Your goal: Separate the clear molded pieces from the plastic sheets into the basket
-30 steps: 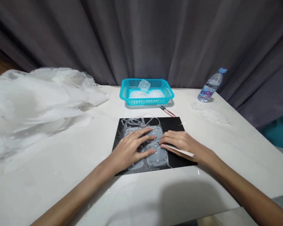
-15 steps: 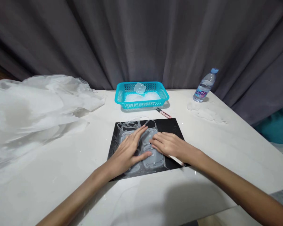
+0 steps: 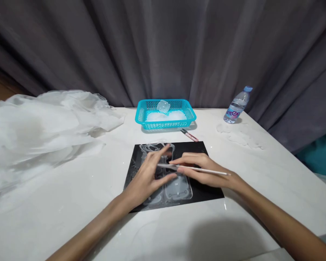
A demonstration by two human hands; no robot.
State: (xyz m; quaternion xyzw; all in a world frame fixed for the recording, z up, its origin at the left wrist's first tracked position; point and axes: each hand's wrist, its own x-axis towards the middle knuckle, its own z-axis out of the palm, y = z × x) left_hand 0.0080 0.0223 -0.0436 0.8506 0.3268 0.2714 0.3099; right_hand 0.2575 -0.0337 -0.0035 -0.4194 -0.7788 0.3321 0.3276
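Note:
A translucent moulded sheet (image 3: 177,190) with rounded panels lies on a black mat (image 3: 210,194), partly hidden under my hands. My left hand (image 3: 148,174) rests over its left part, thumb and fingers spread. In my right hand (image 3: 198,168) is a slim white-handled tool (image 3: 206,170), pinched between thumb and fingers. Its greyish end points left, into the gap between my left thumb and index finger; blur hides its exact shape. Loose translucent strips (image 3: 148,146) curl at the mat's far left edge.
Behind the mat stands a blue plastic basket (image 3: 167,126) with translucent pieces inside. Small thread snips (image 3: 189,135) lie in front of it. A water bottle (image 3: 237,107) stands at the back right near thin scraps (image 3: 240,137). A big heap of white translucent sheets (image 3: 49,127) covers the left.
My right hand has lifted slightly and turned, so the tool now points left across the sheet rather than lying under the palm. My left hand stays nearly in place.

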